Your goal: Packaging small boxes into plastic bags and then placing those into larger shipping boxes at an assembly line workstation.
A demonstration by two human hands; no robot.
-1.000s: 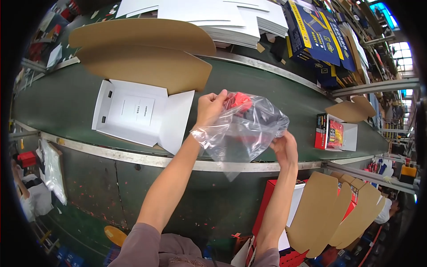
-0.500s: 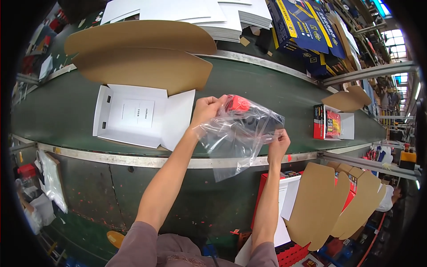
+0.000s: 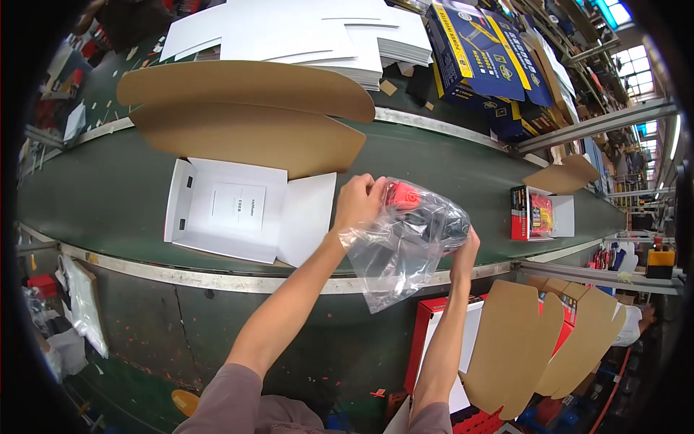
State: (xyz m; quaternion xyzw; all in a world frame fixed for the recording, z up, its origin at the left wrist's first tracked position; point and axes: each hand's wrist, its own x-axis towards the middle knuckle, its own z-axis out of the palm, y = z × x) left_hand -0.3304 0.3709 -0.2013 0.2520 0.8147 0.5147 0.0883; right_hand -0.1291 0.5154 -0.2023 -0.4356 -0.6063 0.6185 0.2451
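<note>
Over the green belt, both hands hold a clear plastic bag (image 3: 394, 271). Inside it shows a red piece (image 3: 405, 197) with a dark part beside it; the film's glare hides their exact kind. My left hand (image 3: 359, 204) is closed on the bag's upper left, against the red piece. My right hand (image 3: 465, 257) grips the bag's right end by the dark part, its fingers partly hidden. The loose end of the bag hangs toward the belt's near rail. Left of my hands lies an open white-lined carton (image 3: 278, 224) with a white booklet (image 3: 238, 206) inside.
A smaller red-and-black box (image 3: 519, 213) stands open farther right on the green belt (image 3: 426, 155). Stacked white card sheets (image 3: 289, 43) and blue-yellow cartons (image 3: 484, 50) lie beyond the far rail. Open brown-flapped cartons (image 3: 506, 347) stand near my right forearm. Metal rails (image 3: 238, 275) edge the belt.
My right hand has shifted its grip from the bag's edge to around the dark part. The dark part shows more plainly. The whole scene sits slightly lower in view.
</note>
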